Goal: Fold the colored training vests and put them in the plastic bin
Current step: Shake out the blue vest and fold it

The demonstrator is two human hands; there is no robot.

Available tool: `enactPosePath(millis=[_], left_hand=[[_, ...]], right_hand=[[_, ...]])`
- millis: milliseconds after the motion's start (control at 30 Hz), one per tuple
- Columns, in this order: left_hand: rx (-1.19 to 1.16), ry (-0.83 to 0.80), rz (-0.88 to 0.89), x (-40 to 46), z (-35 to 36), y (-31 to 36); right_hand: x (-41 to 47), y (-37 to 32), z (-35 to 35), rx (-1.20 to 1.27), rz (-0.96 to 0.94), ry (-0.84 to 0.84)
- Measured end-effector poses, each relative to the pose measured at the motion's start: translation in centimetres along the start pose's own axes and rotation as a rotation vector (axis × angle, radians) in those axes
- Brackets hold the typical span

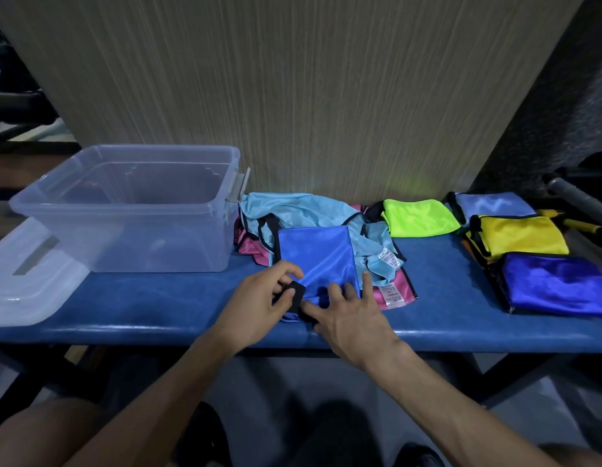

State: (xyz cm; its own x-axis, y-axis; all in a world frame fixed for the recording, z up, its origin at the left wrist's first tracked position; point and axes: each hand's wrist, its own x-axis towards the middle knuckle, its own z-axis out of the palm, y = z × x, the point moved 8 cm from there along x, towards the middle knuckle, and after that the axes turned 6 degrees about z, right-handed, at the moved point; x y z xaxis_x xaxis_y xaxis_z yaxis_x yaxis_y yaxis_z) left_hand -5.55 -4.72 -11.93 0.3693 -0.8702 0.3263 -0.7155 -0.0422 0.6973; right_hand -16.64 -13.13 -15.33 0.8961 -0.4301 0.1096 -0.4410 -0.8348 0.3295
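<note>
At the far left a clear lid (26,281) lies flat on the blue bench (158,305), its left part hanging past the bench end. Just right of it stands the clear plastic bin (124,210), open-topped, with a grey latch (237,187) on its right end; what lies inside cannot be told through the cloudy wall.

Near the middle of the bench is a loose heap: a light blue vest (293,207) sprawls over a pink vest (252,244), whose hem and white label stick out at the near right. On top of the heap lies a folded blue vest (316,257), a neat rectangle running toward the near edge.

The left hand (262,305) has its fingers curled and pinches the black trim (294,293) at the vest's near left corner. The right hand (350,318) lies on the near edge of the same vest, fingers spread and fairly straight, pressing the cloth down.

To the right, folded vests sit in a group: a lime vest (421,217) farthest in, a pale blue vest (495,203) beyond a yellow vest (518,235), and a dark blue vest (559,284) nearest. A grey bar (576,197) crosses the far right corner.
</note>
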Motion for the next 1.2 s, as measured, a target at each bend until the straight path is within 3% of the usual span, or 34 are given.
enactPosePath(millis=[200,433,533,667,733,933,1200], left_hand=[[-0.056,0.045,-0.24,1.3,0.8,-3.8],[0.05,0.108,-0.148,1.2,0.4,-4.7],[0.092,0.057,-0.057,0.7,0.5,-5.5],[0.027,-0.233,-0.014,-0.5,0.7,-6.5],[0.069,-0.291,0.046,-0.8,0.7,-6.5],[0.183,-0.088,0.091,-0.4,1.1,-6.7],[0.108,0.009,-0.054,0.5,1.1,-7.5]], right_hand=[[0.0,1.7,-0.3,0.182,-0.003,0.12],[0.1,5.4,0.8,0.475,-0.038,0.01],[0.4,6.1,1.3,0.57,-0.052,-0.01],[1.2,6.6,1.5,0.634,-0.053,-0.023],[1.5,6.7,1.5,0.649,-0.056,-0.021],[1.8,6.4,1.6,0.62,-0.041,-0.019],[1.0,6.4,1.1,0.742,0.093,-0.026]])
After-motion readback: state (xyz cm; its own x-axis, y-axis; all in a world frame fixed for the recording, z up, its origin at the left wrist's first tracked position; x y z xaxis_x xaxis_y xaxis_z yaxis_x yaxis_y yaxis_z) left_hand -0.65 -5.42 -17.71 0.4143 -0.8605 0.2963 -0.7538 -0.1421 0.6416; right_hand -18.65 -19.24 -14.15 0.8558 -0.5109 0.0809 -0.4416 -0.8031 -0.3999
